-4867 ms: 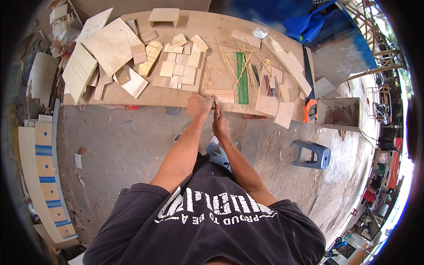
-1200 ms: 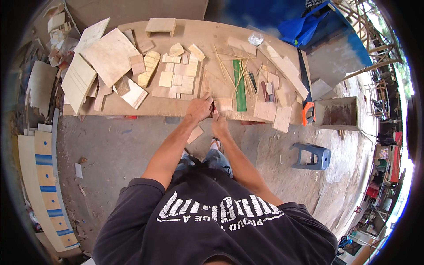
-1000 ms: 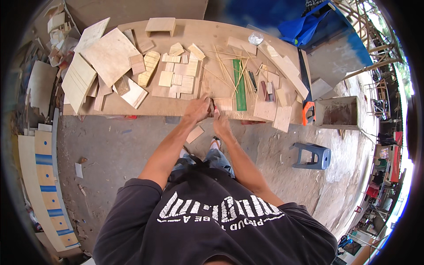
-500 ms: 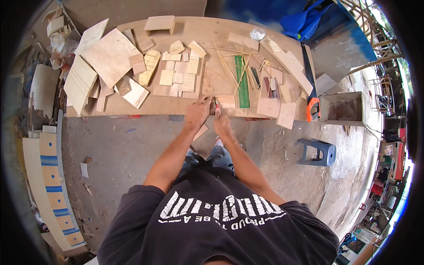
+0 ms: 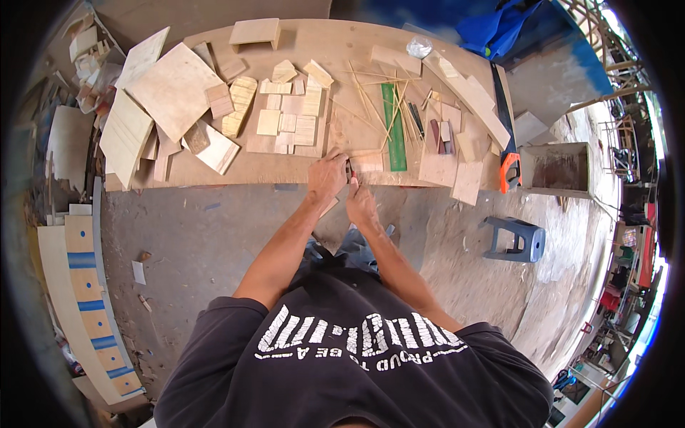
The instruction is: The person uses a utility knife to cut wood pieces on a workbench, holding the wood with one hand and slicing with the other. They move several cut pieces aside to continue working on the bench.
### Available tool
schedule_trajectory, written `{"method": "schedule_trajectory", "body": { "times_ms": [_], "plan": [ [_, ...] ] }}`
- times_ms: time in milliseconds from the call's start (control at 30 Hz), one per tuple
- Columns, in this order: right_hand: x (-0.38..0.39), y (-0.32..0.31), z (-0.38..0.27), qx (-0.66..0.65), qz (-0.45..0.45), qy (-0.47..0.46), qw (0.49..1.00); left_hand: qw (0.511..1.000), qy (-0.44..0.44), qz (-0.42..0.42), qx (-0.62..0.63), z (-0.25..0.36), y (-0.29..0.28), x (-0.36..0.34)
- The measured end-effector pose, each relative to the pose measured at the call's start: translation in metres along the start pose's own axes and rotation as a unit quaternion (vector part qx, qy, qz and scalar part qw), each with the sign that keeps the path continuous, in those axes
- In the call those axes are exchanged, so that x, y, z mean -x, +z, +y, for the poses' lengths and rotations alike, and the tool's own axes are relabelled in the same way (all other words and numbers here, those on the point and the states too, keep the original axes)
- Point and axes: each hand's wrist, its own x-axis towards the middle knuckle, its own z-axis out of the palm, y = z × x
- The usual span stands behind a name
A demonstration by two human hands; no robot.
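At the front edge of the plywood tabletop, my left hand has bent fingers closed around or pressed on a small piece I cannot make out, partly hidden under them. My right hand grips a small red-handled tool, perhaps a knife, just beside those fingertips. Directly right of them lies a pale wood strip, then a green ruler under scattered thin sticks. A board bearing small pale blocks sits beyond my left hand.
Wood panels crowd the table's left. Long offcuts, a saw with an orange handle and a blue cloth are at the right. A grey bin and blue stool stand right; painted boards lean left.
Both hands stay together at the table edge, shifting slightly right in the picture over the last second. A small wood piece appeared on the floor below them since the earliest frame.
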Motion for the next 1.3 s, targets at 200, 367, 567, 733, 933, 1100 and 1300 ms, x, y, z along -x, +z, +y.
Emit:
{"method": "schedule_trajectory", "body": {
  "times_ms": [200, 367, 567, 733, 933, 1100, 1300],
  "plan": [
    [0.000, -0.006, -0.002, 0.023, -0.034, 0.006, 0.999, 1.000, 0.024, -0.009, -0.001, -0.009, 0.004, -0.004],
    [-0.003, -0.005, -0.005, 0.021, -0.031, 0.013, 0.999, 0.999, 0.033, -0.016, -0.003, -0.010, 0.004, 0.002],
    [0.001, -0.005, -0.004, 0.035, -0.008, -0.012, 0.999, 1.000, 0.015, 0.025, 0.009, -0.001, 0.005, 0.001],
    [-0.013, -0.026, 0.044, -0.121, 0.004, 0.008, 0.993, 0.998, -0.032, 0.046, 0.029, -0.007, 0.006, 0.004],
    [-0.035, -0.086, 0.078, -0.211, 0.086, 0.014, 0.974, 0.989, -0.100, 0.098, 0.053, -0.002, -0.001, 0.001],
    [-0.049, -0.118, 0.065, 0.080, 0.192, -0.073, 0.975, 0.989, -0.075, 0.121, 0.024, -0.003, 0.008, -0.014],
    [-0.065, -0.130, 0.049, 0.184, 0.164, -0.069, 0.967, 0.991, -0.081, 0.102, 0.008, 0.001, 0.005, -0.023]
  ]
}}
